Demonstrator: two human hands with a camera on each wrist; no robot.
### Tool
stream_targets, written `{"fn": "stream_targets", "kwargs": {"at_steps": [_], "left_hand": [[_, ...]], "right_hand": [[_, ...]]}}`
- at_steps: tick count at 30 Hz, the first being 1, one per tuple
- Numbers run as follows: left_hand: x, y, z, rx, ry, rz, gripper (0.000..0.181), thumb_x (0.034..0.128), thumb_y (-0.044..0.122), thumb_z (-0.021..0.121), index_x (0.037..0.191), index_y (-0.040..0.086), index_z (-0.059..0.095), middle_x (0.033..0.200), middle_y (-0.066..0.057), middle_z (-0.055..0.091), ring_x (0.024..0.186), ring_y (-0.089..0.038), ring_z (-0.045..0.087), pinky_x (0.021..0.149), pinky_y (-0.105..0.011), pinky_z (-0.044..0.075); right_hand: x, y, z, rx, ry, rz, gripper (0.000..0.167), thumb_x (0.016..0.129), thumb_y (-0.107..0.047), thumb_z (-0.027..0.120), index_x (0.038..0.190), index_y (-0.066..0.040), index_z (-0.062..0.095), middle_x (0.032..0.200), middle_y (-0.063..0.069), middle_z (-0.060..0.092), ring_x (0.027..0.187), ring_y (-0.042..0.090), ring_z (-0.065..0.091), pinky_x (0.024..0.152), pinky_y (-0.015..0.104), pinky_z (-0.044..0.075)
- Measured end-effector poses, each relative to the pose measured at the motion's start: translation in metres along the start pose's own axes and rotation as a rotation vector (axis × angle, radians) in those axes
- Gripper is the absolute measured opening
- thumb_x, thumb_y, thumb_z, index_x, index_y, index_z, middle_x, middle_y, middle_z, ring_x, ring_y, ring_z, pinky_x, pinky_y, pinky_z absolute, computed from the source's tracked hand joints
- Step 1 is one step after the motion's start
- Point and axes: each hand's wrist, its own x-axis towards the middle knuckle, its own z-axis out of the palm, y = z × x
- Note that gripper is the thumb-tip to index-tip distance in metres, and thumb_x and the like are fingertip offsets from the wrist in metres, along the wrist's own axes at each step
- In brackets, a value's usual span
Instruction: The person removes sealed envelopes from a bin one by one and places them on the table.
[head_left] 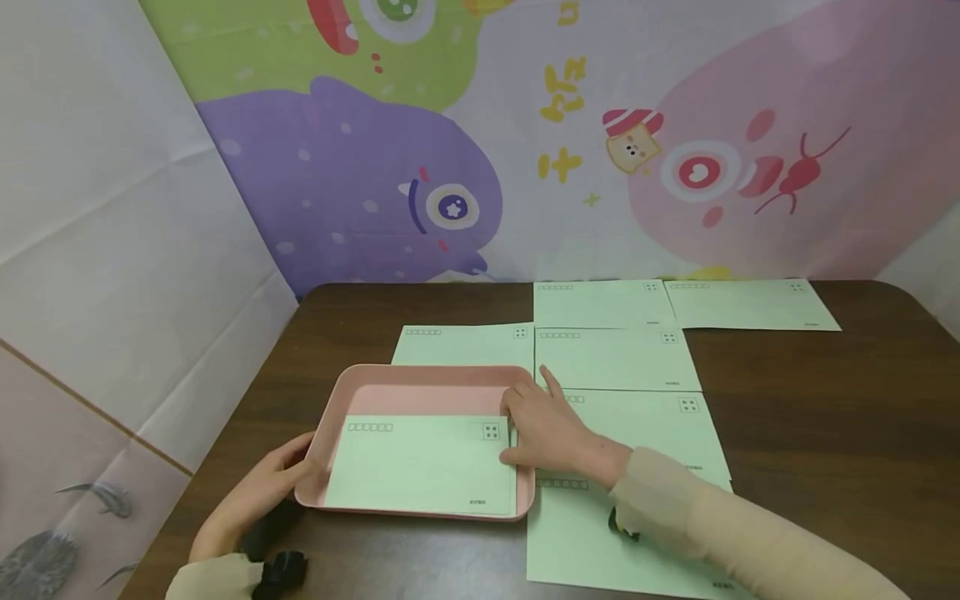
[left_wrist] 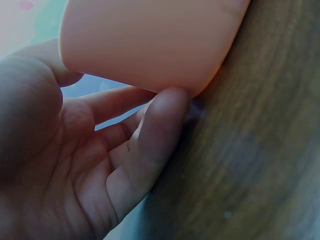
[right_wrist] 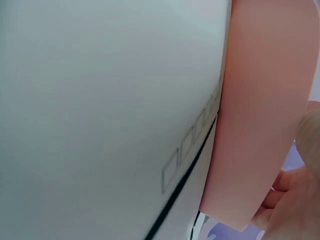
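Observation:
A pink tray [head_left: 420, 375] sits on the table with a pale green envelope [head_left: 420, 467] lying inside it; another paper edge shows under its right side. My left hand [head_left: 262, 487] grips the tray's left side. In the left wrist view the fingers [left_wrist: 157, 120] curl against the tray's wall [left_wrist: 145, 40]. At the tray's right rim is my right hand [head_left: 551, 429], its thumb and a fingertip touching the envelope's right edge. Whether they pinch it cannot be seen. In the right wrist view that hand [right_wrist: 292, 200] shows partly, beyond the tray's outer wall [right_wrist: 260, 100].
More pale green envelopes lie on the brown table [head_left: 810, 417]: a column right of the tray, including one [head_left: 615, 358], one at the back right [head_left: 750, 304], and one behind the tray [head_left: 465, 343]. A cartoon-printed cloth [head_left: 555, 217] hangs behind the table.

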Motion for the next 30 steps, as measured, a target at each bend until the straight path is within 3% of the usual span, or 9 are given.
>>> {"fn": "stream_targets", "kwargs": {"at_steps": [8, 12, 17, 22, 27, 30], "left_hand": [[0.0, -0.001, 0.0, -0.002, 0.002, 0.0, 0.061, 0.0927, 0.035, 0.049, 0.14, 0.002, 0.029, 0.138, -0.021, 0.037, 0.123, -0.032, 0.037, 0.097, -0.048, 0.035], [0.0, -0.002, 0.0, 0.008, 0.002, 0.007, 0.06, 0.093, 0.033, 0.049, 0.14, 0.001, 0.029, 0.137, -0.022, 0.039, 0.12, -0.03, 0.04, 0.094, -0.044, 0.037], [0.001, -0.001, -0.001, 0.008, 0.0, 0.003, 0.06, 0.0931, 0.033, 0.048, 0.141, 0.002, 0.028, 0.139, -0.022, 0.036, 0.122, -0.031, 0.038, 0.096, -0.046, 0.036], [0.001, 0.0, -0.001, 0.018, 0.001, 0.001, 0.06, 0.0932, 0.032, 0.048, 0.141, 0.001, 0.028, 0.138, -0.023, 0.037, 0.121, -0.031, 0.039, 0.095, -0.045, 0.037], [0.001, 0.0, -0.001, 0.023, 0.006, -0.023, 0.063, 0.0925, 0.034, 0.049, 0.141, 0.002, 0.026, 0.14, -0.023, 0.034, 0.124, -0.033, 0.036, 0.097, -0.048, 0.034], [0.001, -0.001, 0.0, 0.017, 0.006, -0.038, 0.064, 0.0921, 0.035, 0.049, 0.141, 0.002, 0.026, 0.141, -0.023, 0.033, 0.125, -0.033, 0.034, 0.098, -0.049, 0.032]], "right_hand": [[-0.003, -0.002, 0.002, 0.127, 0.038, -0.031, 0.029, 0.069, -0.029, 0.073, 0.087, -0.013, 0.057, 0.09, -0.005, 0.056, 0.102, 0.016, 0.049, 0.108, 0.051, 0.009], [-0.004, -0.005, 0.002, 0.2, 0.063, -0.06, 0.021, 0.071, -0.024, 0.069, 0.084, -0.012, 0.058, 0.094, -0.003, 0.058, 0.101, 0.016, 0.049, 0.107, 0.046, 0.018], [-0.007, -0.007, -0.001, 0.246, 0.073, -0.082, 0.022, 0.074, -0.024, 0.065, 0.09, -0.01, 0.061, 0.091, -0.003, 0.059, 0.09, 0.012, 0.049, 0.091, 0.034, 0.036], [-0.008, -0.007, -0.002, 0.299, 0.08, -0.109, 0.025, 0.076, -0.025, 0.065, 0.094, -0.008, 0.064, 0.086, -0.006, 0.061, 0.08, 0.008, 0.05, 0.078, 0.028, 0.042], [-0.01, -0.008, -0.001, 0.341, 0.07, -0.156, 0.018, 0.077, -0.024, 0.067, 0.091, -0.013, 0.067, 0.077, -0.01, 0.059, 0.074, 0.004, 0.051, 0.103, 0.039, 0.027], [-0.011, -0.01, 0.0, 0.337, 0.044, -0.166, 0.011, 0.078, -0.024, 0.066, 0.083, -0.014, 0.067, 0.071, -0.011, 0.054, 0.071, 0.004, 0.05, 0.108, 0.047, 0.015]]}}
